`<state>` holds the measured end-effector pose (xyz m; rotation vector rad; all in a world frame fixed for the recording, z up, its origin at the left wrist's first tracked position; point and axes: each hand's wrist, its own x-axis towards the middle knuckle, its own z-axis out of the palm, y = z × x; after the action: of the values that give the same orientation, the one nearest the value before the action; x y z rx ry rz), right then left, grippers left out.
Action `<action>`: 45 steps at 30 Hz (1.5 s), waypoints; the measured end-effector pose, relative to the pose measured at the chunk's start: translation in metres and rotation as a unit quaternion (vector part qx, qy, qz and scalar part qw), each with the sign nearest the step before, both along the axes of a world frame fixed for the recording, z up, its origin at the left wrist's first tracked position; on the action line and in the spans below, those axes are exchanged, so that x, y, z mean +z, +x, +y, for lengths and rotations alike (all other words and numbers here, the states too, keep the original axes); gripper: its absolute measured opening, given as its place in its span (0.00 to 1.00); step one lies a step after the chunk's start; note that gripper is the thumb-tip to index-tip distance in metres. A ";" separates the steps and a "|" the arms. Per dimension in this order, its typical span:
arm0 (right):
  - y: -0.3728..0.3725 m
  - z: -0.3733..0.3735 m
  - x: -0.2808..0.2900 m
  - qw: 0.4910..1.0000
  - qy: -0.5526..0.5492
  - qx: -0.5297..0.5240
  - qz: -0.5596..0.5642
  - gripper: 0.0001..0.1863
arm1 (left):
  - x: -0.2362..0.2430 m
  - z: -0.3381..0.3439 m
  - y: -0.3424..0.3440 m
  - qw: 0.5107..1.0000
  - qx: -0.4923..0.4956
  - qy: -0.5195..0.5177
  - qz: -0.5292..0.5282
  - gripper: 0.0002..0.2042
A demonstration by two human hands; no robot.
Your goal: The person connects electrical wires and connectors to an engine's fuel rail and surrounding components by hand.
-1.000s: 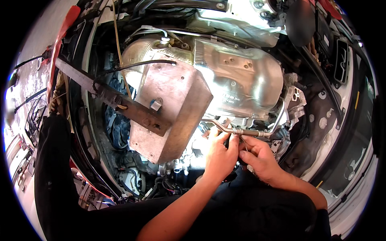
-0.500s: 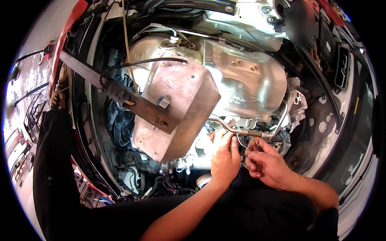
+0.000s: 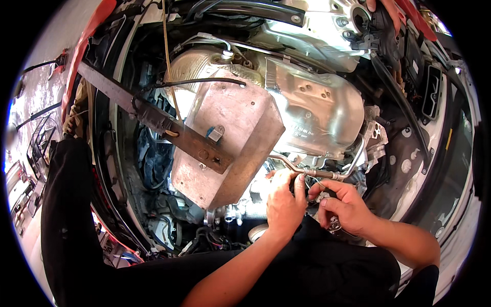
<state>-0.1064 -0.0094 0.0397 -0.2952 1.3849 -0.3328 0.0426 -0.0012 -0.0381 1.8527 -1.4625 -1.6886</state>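
My left hand (image 3: 285, 204) is closed at the bent metal pipe (image 3: 327, 174), thumb up beside a fitting on it, fingertips partly hidden. Just to its right, my right hand (image 3: 342, 207) pinches a thin wire (image 3: 314, 180) that runs from the pipe; some of the wire is hidden by the fingers. Above my left hand lies a large dull metal plate (image 3: 220, 112) with a bar bolted across it, and beside that a shiny heat shield (image 3: 314, 120).
A long bar (image 3: 107, 89) crosses to the left rim by a red strap (image 3: 87, 41). Another person's hand (image 3: 389, 13) is at the top right near black parts. Dark hoses (image 3: 396, 102) run down the right side. Cables and connectors (image 3: 204, 238) lie below the plate.
My right hand has drawn slightly right and down from the pipe with the wire between its fingers. My left hand stays at the pipe. The view has shifted slightly.
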 end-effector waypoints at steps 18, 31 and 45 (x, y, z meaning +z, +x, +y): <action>0.000 -0.057 0.009 0.804 -0.281 0.498 0.167 0.10 | 0.002 0.043 -0.007 0.994 0.098 0.003 -0.047 0.28; 0.015 -0.093 0.009 0.528 -0.347 0.772 0.078 0.07 | -0.004 0.044 -0.004 0.983 0.138 0.118 0.012 0.30; 0.012 -0.027 0.011 0.906 -0.201 0.338 0.155 0.06 | -0.009 0.049 -0.004 0.995 0.084 0.004 -0.058 0.29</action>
<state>-0.0943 -0.0364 0.0503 -1.1819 1.4205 0.0193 0.0382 0.0477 -0.0472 2.0469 -1.3007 -1.5332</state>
